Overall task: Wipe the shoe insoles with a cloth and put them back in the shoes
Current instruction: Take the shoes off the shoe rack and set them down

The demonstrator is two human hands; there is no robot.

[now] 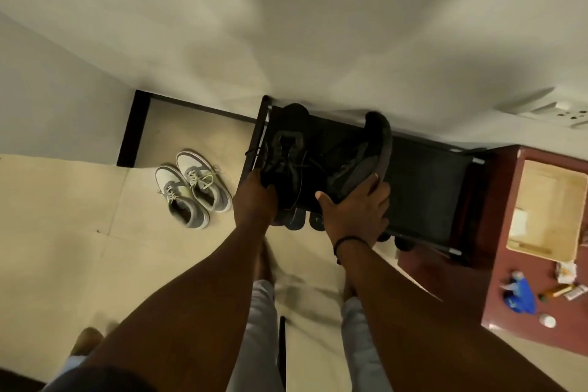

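Hands reach out over a black metal shoe rack (423, 188) that stands against a pale wall. The left hand (254, 197) curls its fingers round the heel of a black lace-up shoe (283, 162) and holds it over the rack's top shelf. The right hand (356, 207) has its fingers spread out nearly straight, and they press on the side of a second black shoe (359, 162), which is tipped over so its dark sole (383, 143) faces right. Both shoes are close together at the left part of the rack. A pair of grey and white sneakers (191, 188) sits on the cream tile floor, left of the rack. A dark red table (502, 280) stands on the right with a tan cardboard box (547, 210) and a blue crumpled bag (521, 294) on it.
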